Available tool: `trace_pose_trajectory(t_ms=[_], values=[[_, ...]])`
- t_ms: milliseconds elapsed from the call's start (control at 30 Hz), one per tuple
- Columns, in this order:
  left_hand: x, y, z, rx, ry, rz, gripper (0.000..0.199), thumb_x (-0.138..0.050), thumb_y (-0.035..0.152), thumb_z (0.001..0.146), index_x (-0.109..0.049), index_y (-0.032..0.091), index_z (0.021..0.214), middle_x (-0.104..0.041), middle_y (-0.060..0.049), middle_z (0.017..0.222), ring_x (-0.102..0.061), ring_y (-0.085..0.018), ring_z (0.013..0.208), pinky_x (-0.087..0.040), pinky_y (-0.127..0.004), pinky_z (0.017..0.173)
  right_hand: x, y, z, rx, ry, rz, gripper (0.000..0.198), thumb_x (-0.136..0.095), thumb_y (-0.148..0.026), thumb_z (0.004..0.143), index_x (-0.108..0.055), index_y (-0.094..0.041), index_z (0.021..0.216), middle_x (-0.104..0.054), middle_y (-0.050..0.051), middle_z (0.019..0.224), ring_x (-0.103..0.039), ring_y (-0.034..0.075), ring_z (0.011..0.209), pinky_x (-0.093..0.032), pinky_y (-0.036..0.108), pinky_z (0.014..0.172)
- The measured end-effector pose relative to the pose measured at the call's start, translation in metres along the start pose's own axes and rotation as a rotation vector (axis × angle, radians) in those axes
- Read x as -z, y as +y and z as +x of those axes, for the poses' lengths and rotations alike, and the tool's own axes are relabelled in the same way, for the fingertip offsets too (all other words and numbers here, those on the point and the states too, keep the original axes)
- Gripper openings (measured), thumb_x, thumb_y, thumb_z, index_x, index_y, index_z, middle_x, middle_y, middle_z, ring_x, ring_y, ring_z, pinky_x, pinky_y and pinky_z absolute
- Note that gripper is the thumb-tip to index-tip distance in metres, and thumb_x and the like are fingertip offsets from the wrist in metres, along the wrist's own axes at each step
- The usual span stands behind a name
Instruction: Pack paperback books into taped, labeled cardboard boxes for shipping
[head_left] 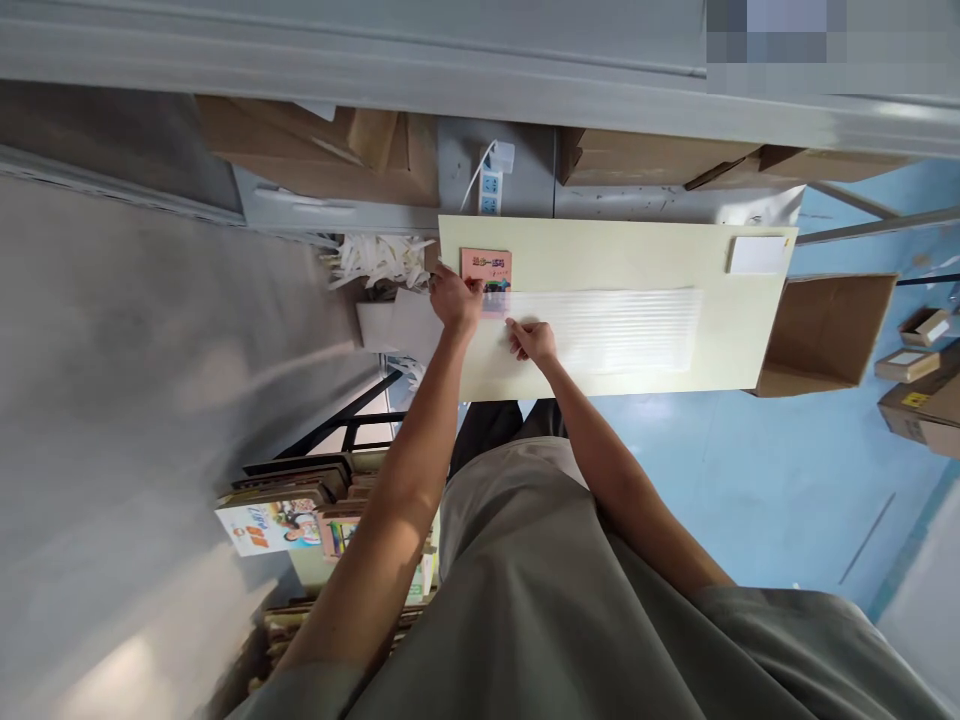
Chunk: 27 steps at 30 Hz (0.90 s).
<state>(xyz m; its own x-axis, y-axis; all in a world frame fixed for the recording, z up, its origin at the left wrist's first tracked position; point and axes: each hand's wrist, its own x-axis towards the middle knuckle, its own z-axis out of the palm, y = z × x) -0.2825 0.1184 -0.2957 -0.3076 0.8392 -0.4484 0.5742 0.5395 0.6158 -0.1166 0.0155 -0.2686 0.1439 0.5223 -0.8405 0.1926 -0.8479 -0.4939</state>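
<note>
On a pale cream board (600, 250) lies a pink book (486, 262) with a colourful picture on its cover. Clear plastic film (622, 330), marked with fine parallel lines, stretches rightward from the book and overlaps its lower part. At the book's left edge is my left hand (456, 302), closed, with the thumb on the cover; its other fingers are partly hidden. My right hand (532, 342) is just below and right of the book. Its thumb and forefinger pinch the film's near left edge, while the remaining fingers curl under.
A white card-like block (756, 255) sits at the board's far right corner. Behind the board are cardboard boxes (660, 158) and a power strip (490, 190). An open carton (821, 335) stands to the right. White paper strips (382, 260) pile up at left, above stacked books (277, 525).
</note>
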Motion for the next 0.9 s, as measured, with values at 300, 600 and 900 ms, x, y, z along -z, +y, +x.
trace_pose_trajectory(t_ms=[300,600,900], values=[[0.03,0.079,-0.01,-0.298,0.092,0.134,0.021,-0.08,0.032,0.1,-0.07,0.017,0.09,-0.079,-0.01,0.104,-0.076,-0.03,0.121,-0.051,-0.046,0.124,0.013,-0.002,0.005,0.014,-0.284,0.15,0.058,-0.068,-0.064,0.116,-0.075,-0.018,0.081,-0.075,-0.001,0.062,-0.069,0.011,0.056,-0.06,0.023,0.066],[-0.052,0.103,-0.183,-0.116,-0.179,-0.411,0.045,-0.085,0.062,0.099,-0.078,0.018,0.1,-0.079,-0.004,0.097,-0.079,-0.025,0.102,-0.063,-0.032,0.091,0.196,0.065,-0.022,0.216,-0.26,0.422,0.071,-0.044,-0.087,0.113,-0.078,-0.025,0.118,-0.088,0.008,0.121,-0.082,0.024,0.119,-0.067,0.035,0.097],[-0.192,0.088,-0.233,0.085,-0.271,-0.43,0.025,-0.093,0.036,0.088,-0.079,0.018,0.096,-0.085,-0.009,0.095,-0.081,-0.026,0.095,-0.063,-0.034,0.093,0.295,0.138,-0.026,0.311,0.029,0.109,0.05,-0.079,-0.074,0.096,-0.075,-0.025,0.104,-0.086,0.008,0.108,-0.078,0.023,0.089,-0.065,0.036,0.082]])
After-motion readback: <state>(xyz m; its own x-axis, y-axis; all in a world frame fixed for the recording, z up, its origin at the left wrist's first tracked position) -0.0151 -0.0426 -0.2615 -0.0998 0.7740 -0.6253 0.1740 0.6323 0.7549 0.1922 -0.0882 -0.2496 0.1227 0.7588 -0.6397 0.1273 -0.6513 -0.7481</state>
